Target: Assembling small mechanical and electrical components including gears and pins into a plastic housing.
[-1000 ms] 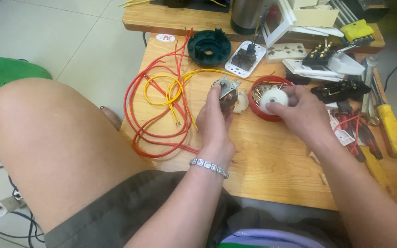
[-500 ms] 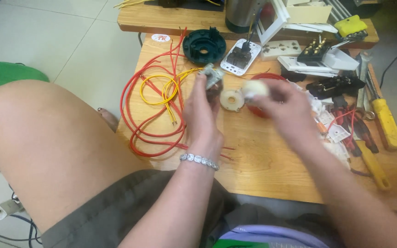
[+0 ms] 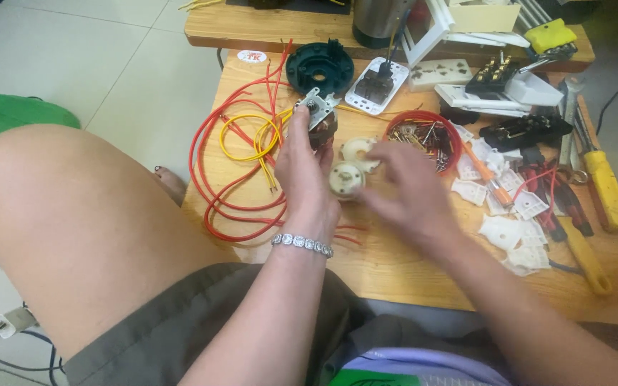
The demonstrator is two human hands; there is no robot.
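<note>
1. Head view, nearest: a bent knee (image 3: pixel 87 229) at 8 o'clock, and a beaded bracelet (image 3: pixel 302 244) on the left wrist.
2. Left hand (image 3: pixel 302 168) is clenched around a small motor (image 3: pixel 320 121), upright above the tabletop (image 3: pixel 402 261), centre of view.
3. Right hand (image 3: pixel 405 189), blurred, has its fingertips at a round white cap (image 3: pixel 346 179) just right of the left hand; I cannot tell whether it grips.
4. Done well, I judge, the motor stays steady while the cap is handled squarely.
5. The motor looks dark, with a silvery top plate.
6. Farther: red wires (image 3: pixel 216 171) at 10 o'clock, a red bowl (image 3: pixel 423 136) of screws at 1 o'clock, a yellow-handled screwdriver (image 3: pixel 606 189) at 3 o'clock.
</note>
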